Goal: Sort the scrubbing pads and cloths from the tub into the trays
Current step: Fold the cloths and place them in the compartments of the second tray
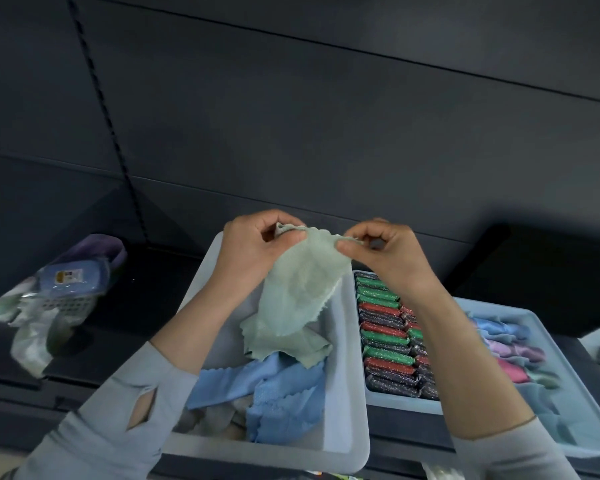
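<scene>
While pinched by left hand [253, 244] and right hand [381, 251] mid-frame: green cloth [298, 292], limp, light; best taken at top corners.

**Room above the tub, crowded to the right**

The green cloth [298, 289] hangs over the tub [347, 341], blocking its far half. Blue cloths [278, 393] fill the near end. The pad tray [395, 401] is packed; open air lies above everything.
</scene>
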`<state>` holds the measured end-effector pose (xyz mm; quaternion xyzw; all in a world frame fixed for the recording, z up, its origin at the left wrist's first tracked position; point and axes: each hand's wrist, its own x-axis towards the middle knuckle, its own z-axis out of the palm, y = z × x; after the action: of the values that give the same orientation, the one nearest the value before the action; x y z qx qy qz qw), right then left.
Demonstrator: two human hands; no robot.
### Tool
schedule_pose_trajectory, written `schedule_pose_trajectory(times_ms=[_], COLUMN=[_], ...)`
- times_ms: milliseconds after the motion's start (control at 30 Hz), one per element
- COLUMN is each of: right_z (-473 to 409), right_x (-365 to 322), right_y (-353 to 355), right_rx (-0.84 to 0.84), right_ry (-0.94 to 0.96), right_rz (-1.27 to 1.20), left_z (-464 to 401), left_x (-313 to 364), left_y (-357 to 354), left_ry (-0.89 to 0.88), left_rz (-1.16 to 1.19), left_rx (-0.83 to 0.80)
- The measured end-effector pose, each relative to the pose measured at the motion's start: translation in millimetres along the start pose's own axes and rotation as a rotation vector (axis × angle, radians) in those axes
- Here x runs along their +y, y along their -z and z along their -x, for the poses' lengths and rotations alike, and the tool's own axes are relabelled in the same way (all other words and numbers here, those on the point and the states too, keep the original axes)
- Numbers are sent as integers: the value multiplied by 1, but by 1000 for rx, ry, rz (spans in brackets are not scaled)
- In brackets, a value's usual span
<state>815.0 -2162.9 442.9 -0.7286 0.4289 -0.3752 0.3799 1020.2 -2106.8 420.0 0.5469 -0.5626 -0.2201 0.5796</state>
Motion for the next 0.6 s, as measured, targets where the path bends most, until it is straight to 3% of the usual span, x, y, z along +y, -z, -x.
schedule_pose_trajectory(times_ms=[233,467,600], right_z=[0,3,4], right_x=[0,-5,-5], right_y=[0,2,5], right_rx=[-12,-48,-140], right_ry=[-30,-33,-71], right_rz=[-68,-87,-227], left_z=[2,5,7], left_x=[-11,-10,-8], left_y=[5,7,9], left_ry=[105,69,66], left_rz=[102,185,237], left_rx=[26,39,-13])
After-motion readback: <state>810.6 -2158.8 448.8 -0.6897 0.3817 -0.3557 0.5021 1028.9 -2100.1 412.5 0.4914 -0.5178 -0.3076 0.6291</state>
